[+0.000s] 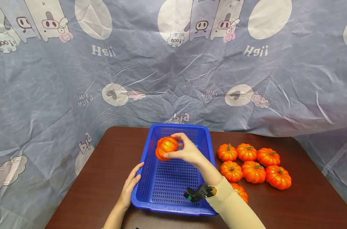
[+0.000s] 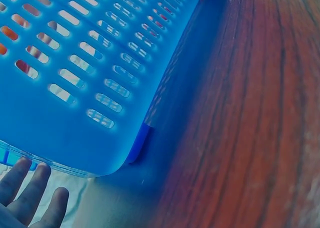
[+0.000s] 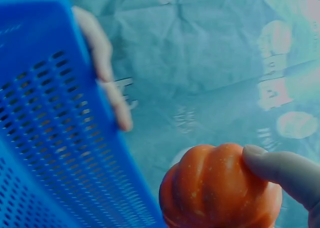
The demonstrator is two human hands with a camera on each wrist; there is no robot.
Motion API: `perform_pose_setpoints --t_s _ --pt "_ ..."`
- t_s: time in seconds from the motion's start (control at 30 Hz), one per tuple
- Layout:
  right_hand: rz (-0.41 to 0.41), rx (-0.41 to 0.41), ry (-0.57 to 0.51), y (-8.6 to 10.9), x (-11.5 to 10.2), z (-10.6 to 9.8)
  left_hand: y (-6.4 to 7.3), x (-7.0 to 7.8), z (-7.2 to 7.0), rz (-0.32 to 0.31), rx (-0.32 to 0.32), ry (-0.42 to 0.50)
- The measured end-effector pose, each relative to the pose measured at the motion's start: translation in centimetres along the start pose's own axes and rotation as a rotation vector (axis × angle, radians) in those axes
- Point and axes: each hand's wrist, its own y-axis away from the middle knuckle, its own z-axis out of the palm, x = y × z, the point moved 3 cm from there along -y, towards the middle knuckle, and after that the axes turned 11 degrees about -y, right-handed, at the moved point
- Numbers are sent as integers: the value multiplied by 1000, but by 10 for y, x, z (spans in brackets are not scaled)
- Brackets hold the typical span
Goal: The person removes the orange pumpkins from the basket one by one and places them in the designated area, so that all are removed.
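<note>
My right hand pinches a small orange pumpkin between thumb and fingers, above the left part of a blue plastic basket. In the right wrist view the thumb presses on the ribbed side of the pumpkin, beside the basket wall. My left hand rests against the basket's left rim with its fingers extended. From the left wrist, the fingertips of the left hand show close to the rim, beside the slotted outer wall. The part of the basket floor that shows has no pumpkins on it.
Several more orange pumpkins with green stems sit in rows on the brown table, right of the basket. My right sleeve partly covers the nearest pumpkin. A grey printed cloth hangs behind the table.
</note>
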Motion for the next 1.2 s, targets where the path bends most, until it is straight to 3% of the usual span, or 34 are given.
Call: perform_pose_setpoints --t_s 0.17,0.57,0.97,1.1,1.2 --pt "-64 7 14 18 -18 -19 0 0 0 3 0 -19" --pt "-162 153 57 67 -31 -69 -1 0 0 -4 2 -28" --pt "-128 380 -34 119 -15 -110 0 0 0 -1 3 -21" --pt "-139 454 -4 136 -3 -126 0 -1 0 -15 16 -34" --pt "-168 513 -58 147 6 -138 0 -1 0 -10 12 -22"
